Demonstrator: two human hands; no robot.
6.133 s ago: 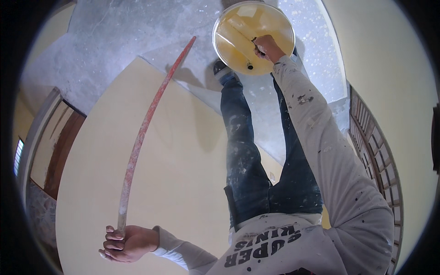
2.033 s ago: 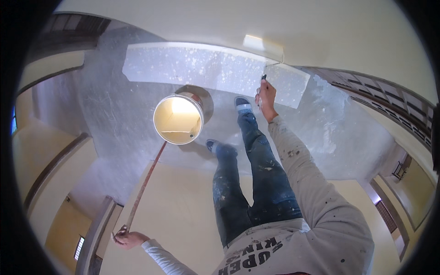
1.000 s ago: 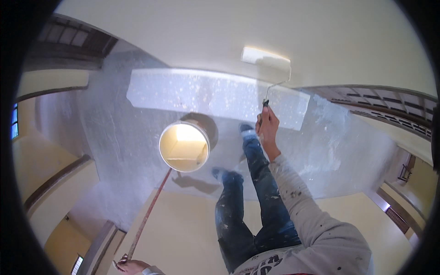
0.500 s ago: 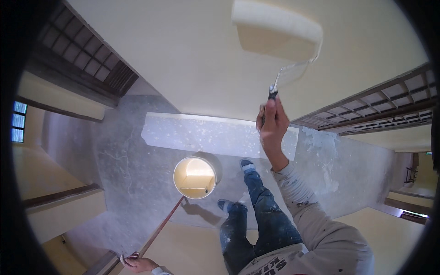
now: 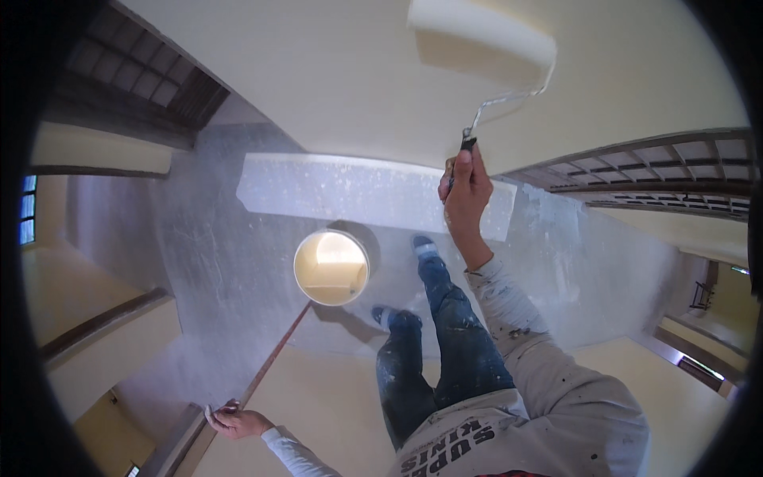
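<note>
Paint roller is up top from where I'm standing, whitish sleeve by the pale wall; touching or just off, can't tell. R hand has fingers wrapped round its dark handle, thin bent frame btwn handle & sleeve. L hand, low & well apart, has fingers curled abt a reddish pole, which slants up twd the bucket. Bucket's on the grey floor, yellowish inside, nr the person's feet. Pale speckled strip lies btwn bucket & wall. Spattered jeans below. Farther out, brown gridded frames, R & upper L.
</note>
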